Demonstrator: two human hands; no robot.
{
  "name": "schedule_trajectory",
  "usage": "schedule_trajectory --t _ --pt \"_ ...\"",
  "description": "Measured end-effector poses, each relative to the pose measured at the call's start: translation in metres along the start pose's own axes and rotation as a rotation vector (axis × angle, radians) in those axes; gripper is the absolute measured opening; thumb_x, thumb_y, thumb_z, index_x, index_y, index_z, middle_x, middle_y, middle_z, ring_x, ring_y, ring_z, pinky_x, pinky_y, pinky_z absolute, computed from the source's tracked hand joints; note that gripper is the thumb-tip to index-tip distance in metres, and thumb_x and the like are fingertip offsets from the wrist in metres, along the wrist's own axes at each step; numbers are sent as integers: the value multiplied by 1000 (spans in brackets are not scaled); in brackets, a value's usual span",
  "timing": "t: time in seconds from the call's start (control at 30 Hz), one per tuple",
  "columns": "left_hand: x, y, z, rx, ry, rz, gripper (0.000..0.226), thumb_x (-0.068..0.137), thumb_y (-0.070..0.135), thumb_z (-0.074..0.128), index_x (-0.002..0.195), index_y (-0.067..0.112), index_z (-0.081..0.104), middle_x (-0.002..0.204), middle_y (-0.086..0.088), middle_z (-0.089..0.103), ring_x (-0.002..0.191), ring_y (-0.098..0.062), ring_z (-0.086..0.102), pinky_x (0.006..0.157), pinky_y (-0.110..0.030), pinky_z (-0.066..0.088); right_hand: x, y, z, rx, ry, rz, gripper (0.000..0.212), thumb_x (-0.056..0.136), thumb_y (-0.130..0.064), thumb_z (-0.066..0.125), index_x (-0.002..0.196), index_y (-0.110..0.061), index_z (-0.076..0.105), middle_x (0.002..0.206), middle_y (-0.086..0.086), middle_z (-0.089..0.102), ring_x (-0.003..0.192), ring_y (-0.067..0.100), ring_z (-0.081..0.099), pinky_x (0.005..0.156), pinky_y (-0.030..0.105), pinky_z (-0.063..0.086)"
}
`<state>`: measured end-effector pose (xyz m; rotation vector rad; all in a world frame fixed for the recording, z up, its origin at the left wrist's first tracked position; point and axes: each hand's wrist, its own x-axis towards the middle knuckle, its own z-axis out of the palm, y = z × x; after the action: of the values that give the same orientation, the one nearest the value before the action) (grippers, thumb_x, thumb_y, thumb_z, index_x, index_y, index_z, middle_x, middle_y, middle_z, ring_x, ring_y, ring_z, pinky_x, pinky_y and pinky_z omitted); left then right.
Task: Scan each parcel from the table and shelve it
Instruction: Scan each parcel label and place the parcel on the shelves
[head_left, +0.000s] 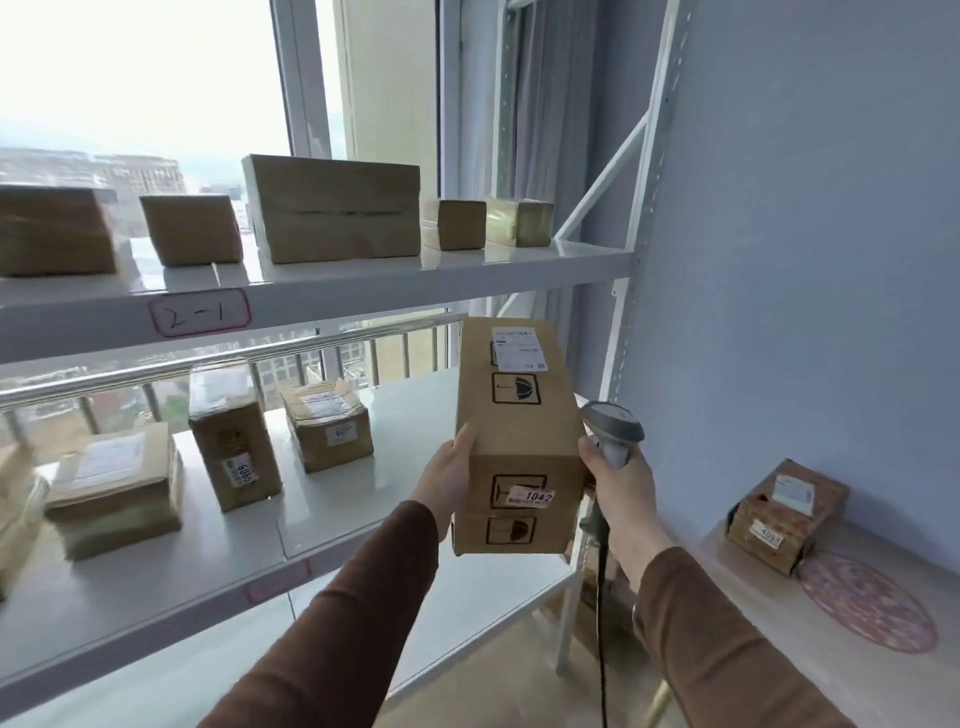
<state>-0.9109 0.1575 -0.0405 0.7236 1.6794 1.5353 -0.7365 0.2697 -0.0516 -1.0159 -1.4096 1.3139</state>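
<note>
Two hands shared the work at centre frame: the left hand (448, 475) clasped the tall brown cardboard parcel (519, 439) (long axis pointing away, over the white lower shelf (415, 410)), while the right hand (621, 480) clenched the grey handheld scanner (613, 428) just beside it.

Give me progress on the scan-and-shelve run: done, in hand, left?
Done: several parcels sit on the upper shelf and the lower shelf. In hand: left hand holds the tall box; right hand grips the scanner. Left: one patterned parcel on the table.
</note>
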Motion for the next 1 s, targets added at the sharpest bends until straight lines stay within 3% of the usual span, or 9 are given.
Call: schedule_trajectory --t 0.17,0.37,0.5,0.6,0.7,0.77,0.83,0.9,1.0 --pt "38 7 -29 -24 89 -31 53 104 61 35 126 20 61 104 0 76 89 -10 72 64 -24 52 44 -2 51 84 -77 29 24 93 -39 75 110 -24 66 107 6 75 104 32 71 97 56 57" --pt "109 12 -44 -20 175 -58 69 97 70 37 136 16 57 126 -10 70 116 -26 66 109 -45 48 123 10 105 230 -181 107 27 92 -34 77 115 -23 66 106 13 76 98 37 74 85 65 59" --pt "156 18 -52 -31 263 -83 67 99 68 37 137 16 56 128 -9 67 116 -24 65 93 -37 50 181 21 141 306 -263 167 29 92 -25 78 118 -19 67 106 15 76 98 40 75 81 58 62" --pt "184 22 -57 -22 314 -106 69 101 67 34 141 15 53 131 -9 64 118 -23 61 87 -35 46 215 29 166 342 -309 248 27 92 -22 78 117 -16 68 101 14 76 85 34 76 61 42 63" --pt "207 25 -61 -42 357 -107 69 104 64 34 145 12 51 127 -6 66 105 -14 63 73 -26 44 241 37 188 357 -324 300 24 92 -22 78 113 -16 68 90 10 76 78 31 74 50 34 58" --pt "220 27 -66 -45 372 -103 68 105 62 34 148 12 50 126 -6 67 100 -9 62 69 -23 43 253 41 203 363 -335 316 23 92 -22 77 113 -17 68 84 7 77 78 30 75 53 36 60" --pt "233 29 -73 -36 382 -98 66 106 60 33 149 13 51 125 -5 67 100 -9 63 69 -22 45 263 44 217 366 -356 328 26 93 -23 77 116 -17 67 89 7 78 85 32 75 65 44 63" --pt "243 28 -81 -39 389 -98 66 107 59 33 149 12 51 129 -6 67 109 -16 64 79 -26 49 270 47 230 371 -370 338 27 93 -24 76 118 -19 66 97 10 77 91 34 75 72 46 64" --pt "258 27 -93 -33 399 -103 69 106 61 35 149 10 51 138 -11 64 127 -27 60 113 -40 45 277 50 245 365 -362 350 28 93 -25 76 118 -19 67 99 10 76 92 34 74 76 51 64"
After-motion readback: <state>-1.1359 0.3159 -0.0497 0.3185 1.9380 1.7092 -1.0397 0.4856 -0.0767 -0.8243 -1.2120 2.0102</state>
